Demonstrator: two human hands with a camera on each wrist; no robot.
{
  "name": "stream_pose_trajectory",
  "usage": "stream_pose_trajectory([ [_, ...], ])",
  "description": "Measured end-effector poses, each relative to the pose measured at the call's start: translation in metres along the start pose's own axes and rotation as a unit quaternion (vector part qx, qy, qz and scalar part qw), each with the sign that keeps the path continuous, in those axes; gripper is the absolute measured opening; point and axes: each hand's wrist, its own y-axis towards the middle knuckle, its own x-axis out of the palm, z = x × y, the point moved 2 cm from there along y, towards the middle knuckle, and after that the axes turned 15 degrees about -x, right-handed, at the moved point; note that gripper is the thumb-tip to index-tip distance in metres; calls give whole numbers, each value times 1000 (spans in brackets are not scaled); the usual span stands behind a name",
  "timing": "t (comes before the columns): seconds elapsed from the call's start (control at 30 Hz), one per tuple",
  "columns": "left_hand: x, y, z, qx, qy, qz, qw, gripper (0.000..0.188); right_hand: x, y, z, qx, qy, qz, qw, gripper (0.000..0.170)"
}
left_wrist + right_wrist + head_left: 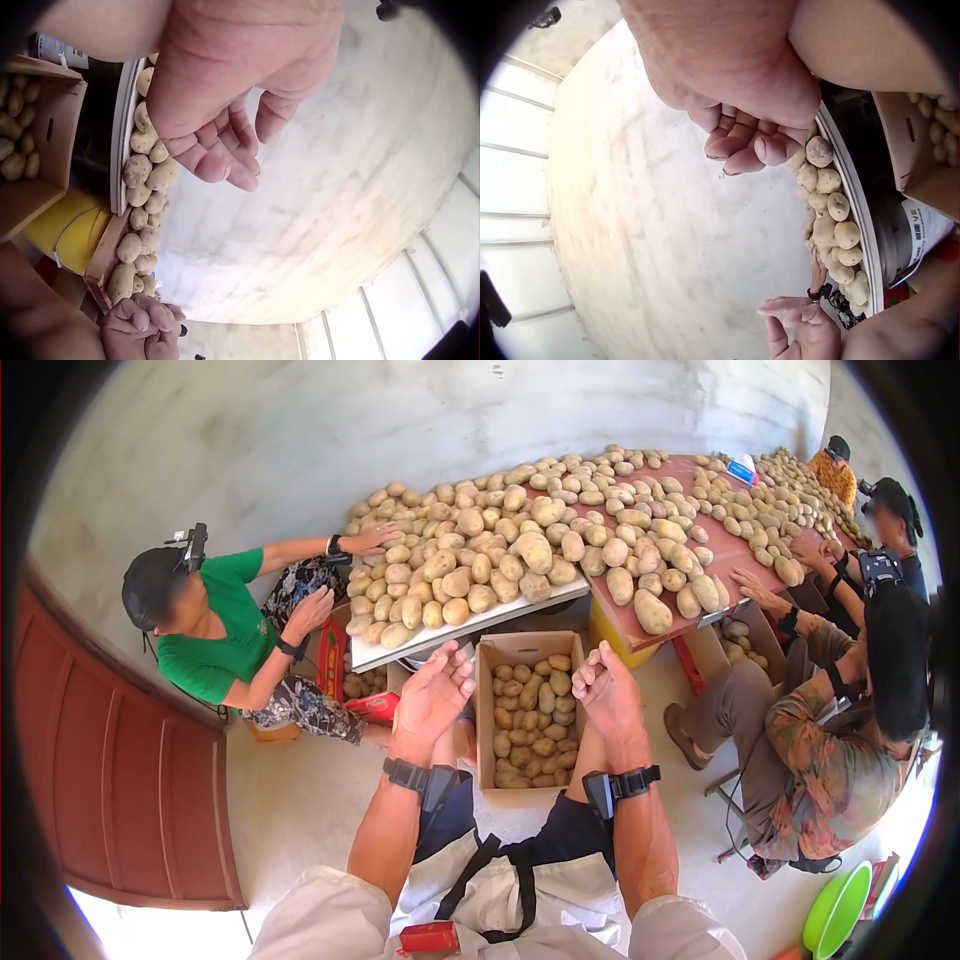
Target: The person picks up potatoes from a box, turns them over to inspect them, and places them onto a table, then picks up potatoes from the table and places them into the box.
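Observation:
My left hand (432, 698) is raised in front of the table with its fingers loosely bent and nothing in it. Opposite it, palm turned inward, my right hand (609, 698) hangs in the air, also holding nothing. Between and below the two hands stands an open cardboard box (484, 760) filled with potatoes (535, 720). Beyond the hands, a heap of potatoes (460, 560) covers the white tabletop (480, 622). The left wrist view shows the left hand's fingers (214, 161) bent in front of the wall; the right fingers (742, 146) curl similarly in the right wrist view.
A person in green (225, 640) sits at the left, one hand on the heap. Two people sit at the right by a reddish tabletop (640, 615) with more potatoes; another is farther back. A yellow bucket (71, 229) stands under the table. Another potato box (715, 650) is on the right.

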Motion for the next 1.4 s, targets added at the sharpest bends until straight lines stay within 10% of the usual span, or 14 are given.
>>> stream_pose_trajectory([
  [1.4, -11, 2, 2, -2, -12, -18, 1000, 25, -3, -3, -4, -5, -1, -15, 1000, 32],
])
